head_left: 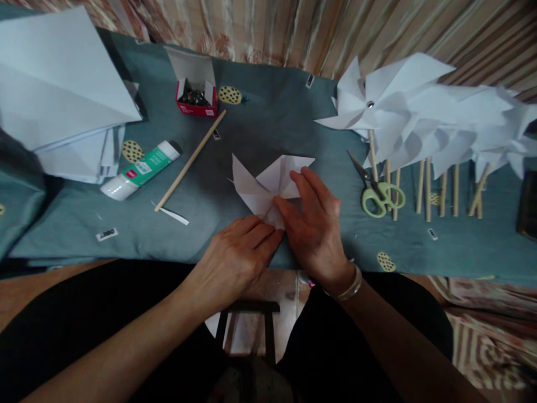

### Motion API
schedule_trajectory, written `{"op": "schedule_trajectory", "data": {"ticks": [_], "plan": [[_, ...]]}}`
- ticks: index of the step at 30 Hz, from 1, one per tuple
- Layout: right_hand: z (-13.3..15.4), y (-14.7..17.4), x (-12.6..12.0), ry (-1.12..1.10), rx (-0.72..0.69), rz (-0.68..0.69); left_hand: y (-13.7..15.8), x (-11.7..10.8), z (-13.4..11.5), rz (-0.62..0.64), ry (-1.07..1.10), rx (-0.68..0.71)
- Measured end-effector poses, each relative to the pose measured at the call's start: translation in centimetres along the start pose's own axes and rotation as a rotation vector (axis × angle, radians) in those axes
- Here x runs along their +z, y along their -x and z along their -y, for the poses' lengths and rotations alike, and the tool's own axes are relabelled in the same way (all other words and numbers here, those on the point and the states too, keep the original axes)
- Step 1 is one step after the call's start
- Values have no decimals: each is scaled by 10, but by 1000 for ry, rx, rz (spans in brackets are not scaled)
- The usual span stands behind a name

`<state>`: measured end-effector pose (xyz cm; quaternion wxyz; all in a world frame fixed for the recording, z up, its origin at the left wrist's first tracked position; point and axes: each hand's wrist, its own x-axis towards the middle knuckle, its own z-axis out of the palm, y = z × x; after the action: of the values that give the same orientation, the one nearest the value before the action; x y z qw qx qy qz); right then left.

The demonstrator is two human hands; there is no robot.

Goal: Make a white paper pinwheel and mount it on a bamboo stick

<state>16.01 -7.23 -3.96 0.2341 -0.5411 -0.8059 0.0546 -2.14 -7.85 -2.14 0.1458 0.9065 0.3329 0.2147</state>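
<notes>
Your folded white paper pinwheel shape lies on the cloth-covered desk, just ahead of your left hand, whose fingers press its near edge; you cannot tell if they pinch. Your right hand rests part-spread on its right side. The slim pale wooden stick, nearer your left hand, slants away rightward.

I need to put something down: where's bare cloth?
Between the red box and the pinwheels, beyond the folded paper; also a strip between scissors and near edge. Crowded: the right, under pinwheels; the left, with paper stack and glue tube.
</notes>
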Motion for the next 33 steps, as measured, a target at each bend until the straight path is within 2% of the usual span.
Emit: {"op": "schedule_trajectory", "data": {"ticks": [8, 10, 14, 16, 19, 21, 23, 27, 33], "plan": [[8, 6, 4, 74, -32, 21, -1, -1, -1, 24, 7, -11], [7, 8, 3, 61, -30, 40, 0, -2, -1, -7, 24, -12], [5, 8, 0, 39, -29, 96, 6, -10, 7, -146, 163, -44], [4, 6, -2, 38, -45, 118, 9, -17, 15, -182, 233, -168], [3, 3, -2, 25, -77, 108, 13, -24, 25, -187, 401, -518], [1, 1, -2, 7, -92, 103, 13, -25, 28, -227, 651, -756], [0, 0, -3, -11, -102, 106, 11, -24, 27, -296, 955, -892], [-1, -3, -8, -9, -118, 133, 5, -22, 21, -405, 1337, -1014], [-3, -5, -12, -38, -117, 134, -1, -21, 16, -448, 1479, -1056]]}}
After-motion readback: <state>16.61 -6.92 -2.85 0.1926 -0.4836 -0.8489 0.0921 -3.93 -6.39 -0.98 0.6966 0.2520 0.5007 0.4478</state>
